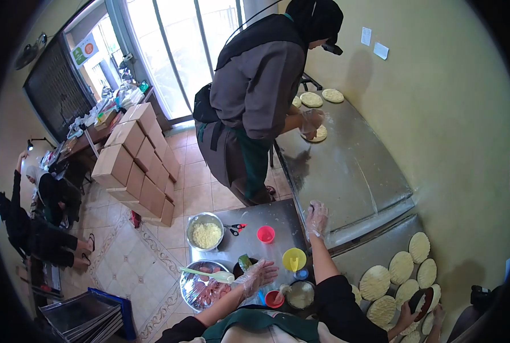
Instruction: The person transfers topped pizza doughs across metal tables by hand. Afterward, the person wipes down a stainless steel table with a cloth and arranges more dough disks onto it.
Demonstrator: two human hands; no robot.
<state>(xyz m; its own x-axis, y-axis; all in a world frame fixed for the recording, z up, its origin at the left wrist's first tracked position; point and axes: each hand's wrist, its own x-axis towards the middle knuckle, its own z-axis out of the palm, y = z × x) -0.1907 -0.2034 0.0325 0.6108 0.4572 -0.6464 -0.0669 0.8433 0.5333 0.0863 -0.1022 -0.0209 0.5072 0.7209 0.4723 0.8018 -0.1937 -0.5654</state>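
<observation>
My left hand (257,278), in a clear plastic glove, is stretched out flat over the near table, its fingers apart. Under and beside it are a steel bowl of pink slices (208,293), a spatula (222,276) with a pale green handle lying across that bowl, and a dark bowl (239,268) with a green packet. My right hand (317,219), also gloved, is raised near the table's right edge with its fingers loosely apart and nothing clearly held. Close by are a yellow cup (294,259), a pink cup (265,234) and a pot of pale contents (300,295).
A bowl of pale shreds (206,235) and scissors (235,229) lie at the table's far left. A co-worker (261,86) handles a round dough base (318,136) on the metal table (346,166). Several dough bases (375,282) and another person's hand (405,318) are at right; stacked cartons (135,160) stand left.
</observation>
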